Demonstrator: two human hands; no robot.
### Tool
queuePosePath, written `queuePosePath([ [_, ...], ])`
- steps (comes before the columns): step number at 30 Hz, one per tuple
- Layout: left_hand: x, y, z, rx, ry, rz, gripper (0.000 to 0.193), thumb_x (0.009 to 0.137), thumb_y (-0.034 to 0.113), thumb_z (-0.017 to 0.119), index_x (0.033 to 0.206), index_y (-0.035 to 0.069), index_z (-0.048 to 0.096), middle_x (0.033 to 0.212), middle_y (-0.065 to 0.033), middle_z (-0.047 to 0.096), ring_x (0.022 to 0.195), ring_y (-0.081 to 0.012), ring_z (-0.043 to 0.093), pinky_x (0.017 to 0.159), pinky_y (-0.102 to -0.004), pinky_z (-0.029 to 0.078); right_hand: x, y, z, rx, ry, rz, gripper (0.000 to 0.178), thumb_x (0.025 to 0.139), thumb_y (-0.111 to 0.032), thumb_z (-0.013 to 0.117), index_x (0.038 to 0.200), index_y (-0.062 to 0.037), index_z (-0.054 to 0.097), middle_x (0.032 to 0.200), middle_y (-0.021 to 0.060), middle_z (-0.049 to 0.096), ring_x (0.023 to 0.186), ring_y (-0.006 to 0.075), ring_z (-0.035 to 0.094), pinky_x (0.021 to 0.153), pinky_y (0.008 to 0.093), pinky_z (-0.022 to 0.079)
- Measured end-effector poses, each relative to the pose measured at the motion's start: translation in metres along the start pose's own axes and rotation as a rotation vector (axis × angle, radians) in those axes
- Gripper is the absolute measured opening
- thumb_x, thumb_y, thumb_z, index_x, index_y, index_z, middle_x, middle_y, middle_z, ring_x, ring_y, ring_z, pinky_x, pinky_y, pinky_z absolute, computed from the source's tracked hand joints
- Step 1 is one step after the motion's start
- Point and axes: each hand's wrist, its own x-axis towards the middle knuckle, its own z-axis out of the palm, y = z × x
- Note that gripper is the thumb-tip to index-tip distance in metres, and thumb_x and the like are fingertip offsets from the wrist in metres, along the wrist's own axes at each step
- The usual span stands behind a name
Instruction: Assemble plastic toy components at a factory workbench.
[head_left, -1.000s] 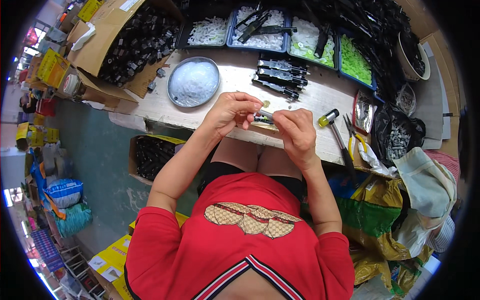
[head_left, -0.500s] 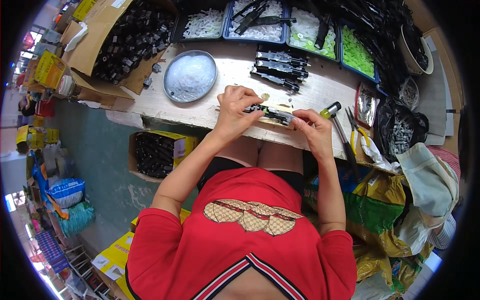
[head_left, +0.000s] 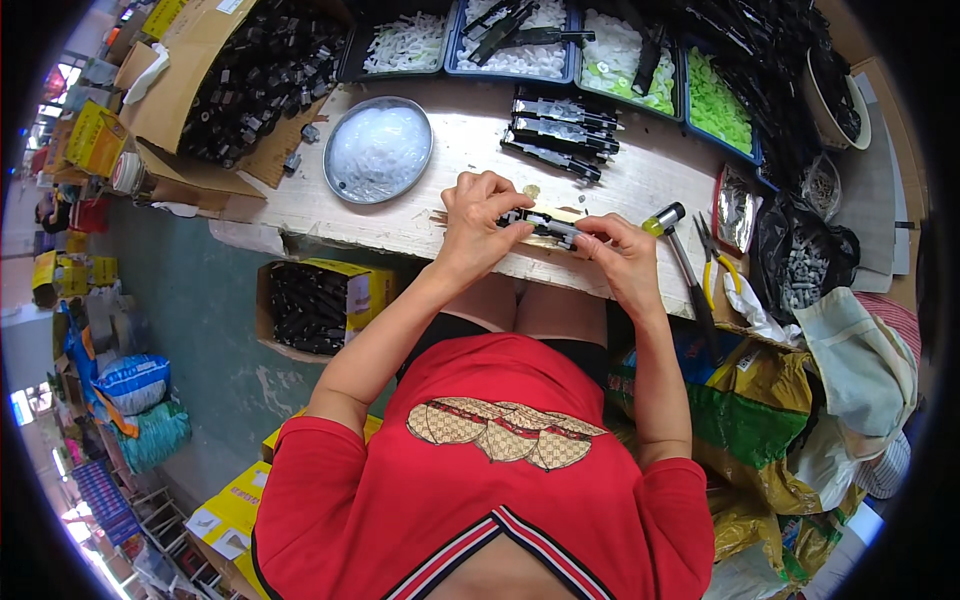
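Note:
Near the front edge of the white workbench (head_left: 465,130), a long black part with a grey strip (head_left: 545,226) lies between my two hands. My left hand (head_left: 472,222) pinches its left end between thumb and fingers. At the other end, my right hand (head_left: 618,250) has its thumb and fingertips closed on the part. My fingers cover both ends. Just beyond, several similar black assemblies with silvery faces (head_left: 562,138) lie in a stack. A small tan disc (head_left: 531,190) sits on the bench past the held part.
A metal bowl of white pieces (head_left: 380,150) stands left. Trays of white pieces (head_left: 515,62) and green pieces (head_left: 715,100) line the back. At right lie a hammer (head_left: 690,270) and yellow-handled pliers (head_left: 712,262). Below left is a box of black parts (head_left: 308,310).
My right hand has shifted slightly left along the part. The held part appears slightly turned, with its grey strip showing more. My left hand has barely moved.

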Motion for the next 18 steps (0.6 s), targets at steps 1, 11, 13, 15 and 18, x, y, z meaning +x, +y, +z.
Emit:
queuePosePath([
  [1,-0.0003,-0.0004,0.0000,0.000,0.000,-0.001,0.023,0.063,0.016,0.070,0.085,0.012,0.068,0.090,-0.0001,0.054,0.092,-0.0193,0.043,0.082,-0.0342,0.027,0.0003,-0.0010,0.0001,-0.005,0.000,0.005,0.014,0.076,-0.003,0.065,0.088,0.0023,0.065,0.078,0.0098,0.063,0.064,0.0140,0.061,0.059,0.0243,0.046],
  [11,-0.0017,-0.0016,0.0021,-0.001,0.033,0.025,0.018,0.063,0.017,0.070,0.081,0.012,0.067,0.086,0.0013,0.055,0.091,-0.0184,0.043,0.081,-0.0336,0.026,0.0017,-0.0003,-0.0017,0.019,-0.010,0.071,0.012,0.076,-0.001,0.064,0.087,0.0028,0.065,0.077,0.0066,0.059,0.065,0.0116,0.059,0.059,0.0226,0.045],
  [13,-0.0020,-0.0014,0.0022,0.002,0.031,0.023,0.018,0.063,0.017,0.070,0.081,0.012,0.067,0.086,0.0012,0.055,0.092,-0.0184,0.043,0.081,-0.0336,0.026,0.0019,-0.0020,-0.0016,0.047,-0.004,0.094,0.011,0.076,0.000,0.064,0.087,0.0029,0.065,0.078,0.0063,0.059,0.066,0.0114,0.059,0.059,0.0223,0.045],
  [15,-0.0018,-0.0002,0.0019,0.001,0.034,0.016,0.018,0.063,0.017,0.070,0.080,0.012,0.067,0.085,0.0014,0.055,0.091,-0.0184,0.043,0.081,-0.0336,0.026,0.0018,-0.0020,-0.0016,0.076,0.002,0.117,0.011,0.076,0.000,0.064,0.086,0.0029,0.065,0.078,0.0060,0.059,0.066,0.0112,0.059,0.059,0.0220,0.045],
  [18,-0.0026,-0.0008,0.0023,0.001,0.037,0.016,0.016,0.064,0.018,0.070,0.078,0.013,0.067,0.085,0.0021,0.055,0.091,-0.0183,0.043,0.081,-0.0337,0.026,0.0012,-0.0015,-0.0013,0.081,0.002,0.133,0.010,0.076,0.001,0.063,0.086,0.0031,0.065,0.079,0.0060,0.059,0.066,0.0115,0.059,0.059,0.0219,0.046],
])
